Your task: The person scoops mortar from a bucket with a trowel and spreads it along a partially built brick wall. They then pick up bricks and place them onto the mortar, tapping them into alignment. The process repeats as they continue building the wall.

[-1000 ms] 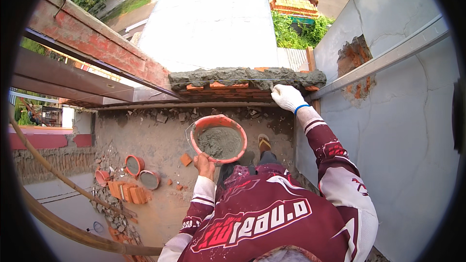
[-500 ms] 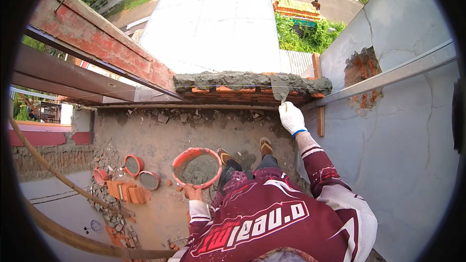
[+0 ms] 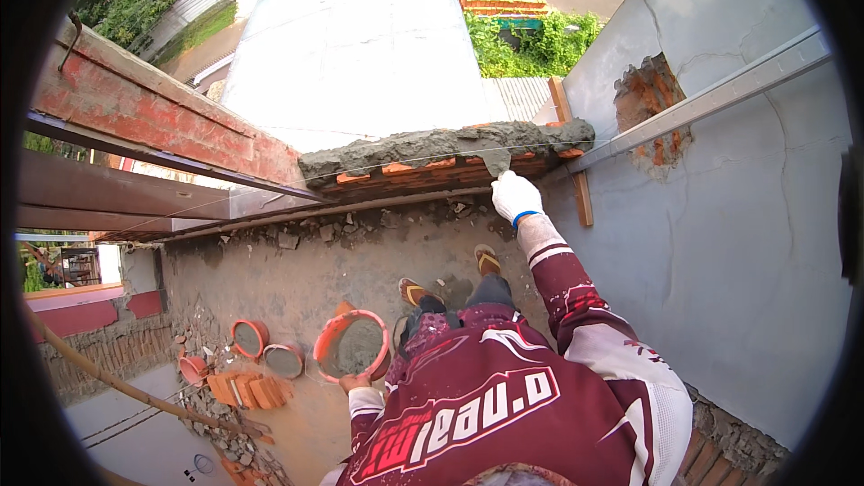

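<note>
1. Head view, right hand (image 3: 517,196), between 1 and 2 o'clock: fingers clamped on the handle of a trowel (image 3: 496,162). The blade meets the front edge of the wet mortar (image 3: 405,149) along the top of the brick wall (image 3: 402,167). Compared with a second ago, the hand sits back from the mortar and the blade shows.
2. Head view, left hand (image 3: 355,382), 7 o'clock: fingers clamped on the near rim of an orange bucket (image 3: 385,346) part-filled with grey mix. The bucket is lower and closer to the left leg than before; whether the floor bears it cannot be told.
3. Assessment: the bucket is now clear of the right arm's reach; work appears centred on mortar already laid.
4. Two mix-filled pails (image 3: 262,340) and stacked bricks (image 3: 249,391) lie toward 8 o'clock.
</note>
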Motion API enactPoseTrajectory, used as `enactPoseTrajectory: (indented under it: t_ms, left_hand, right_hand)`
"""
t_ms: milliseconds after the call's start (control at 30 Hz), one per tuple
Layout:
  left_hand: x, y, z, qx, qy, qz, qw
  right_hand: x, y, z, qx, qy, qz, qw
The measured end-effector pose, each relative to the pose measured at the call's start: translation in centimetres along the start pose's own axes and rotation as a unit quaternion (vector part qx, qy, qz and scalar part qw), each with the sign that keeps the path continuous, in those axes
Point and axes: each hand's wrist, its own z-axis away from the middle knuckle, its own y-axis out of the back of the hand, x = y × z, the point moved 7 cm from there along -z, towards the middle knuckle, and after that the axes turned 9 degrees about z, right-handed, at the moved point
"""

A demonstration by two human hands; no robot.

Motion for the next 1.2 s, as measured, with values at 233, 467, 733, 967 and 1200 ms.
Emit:
enactPoseTrajectory:
  t_ms: [233,467,733,967,1200]
  left_hand:
    - [2.3,2.8,5.2,0.068,0.015,0.029,0.997]
    - [2.5,2.7,5.3,0.049,0.037,0.048,0.997]
    - [3.1,1.8,5.4,0.040,0.051,0.055,0.996]
    - [3.3,1.0,5.4,0.027,0.055,0.069,0.996]
    - [2.6,0.5,5.9,0.022,0.079,0.098,0.992]
  right_hand:
    - [-0.8,2.2,1.8,0.058,-0.002,-0.012,0.998]
    - [5.1,1.8,-1.8,0.051,-0.019,0.059,0.997]
    - [4.7,3.3,0.4,0.046,-0.056,-0.008,0.997]
    - [7.9,4.3,-0.5,0.015,-0.098,0.001,0.995]
    - [8.0,5.1,-1.2,0.088,-0.093,0.050,0.991]
